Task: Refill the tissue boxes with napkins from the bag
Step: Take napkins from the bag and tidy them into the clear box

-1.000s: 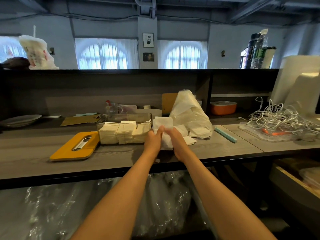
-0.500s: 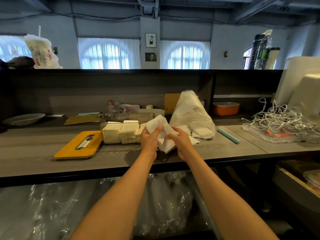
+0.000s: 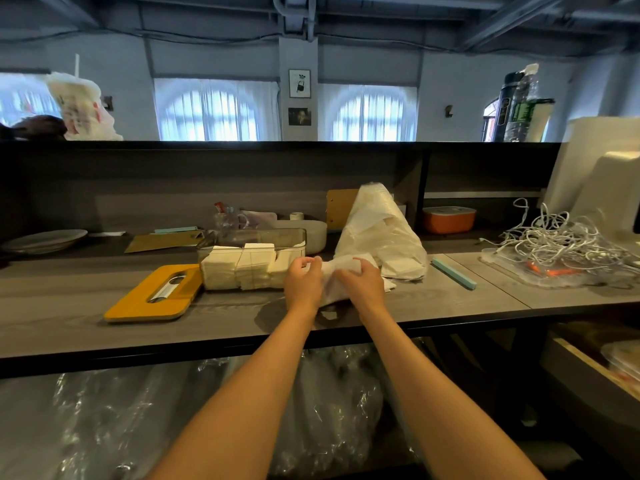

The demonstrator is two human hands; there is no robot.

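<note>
1. Left hand [image 3: 302,284] and right hand [image 3: 362,285] both gripping one napkin wad [image 3: 335,274], just above tabletop [image 3: 450,306].
2. Tissue box [image 3: 252,261] at 9 o'clock of wad, stacked full; yellow lid [image 3: 152,294] off beside it.
3. Napkin bag [image 3: 379,237] at 1 o'clock, touching wad.

Café or restaurant service station, staff side. Long grey wood-grain counter [image 3: 104,327] with raised black back ledge [image 3: 242,145]; takeaway cup with straw [image 3: 78,105] and bottles [image 3: 519,109] on ledge. Clear napkin box [image 3: 252,265], plate [image 3: 41,239] at counter's left edge, cable tangle [image 3: 561,240] at right. Arched windows [image 3: 214,110], exposed ceiling beams.
</note>
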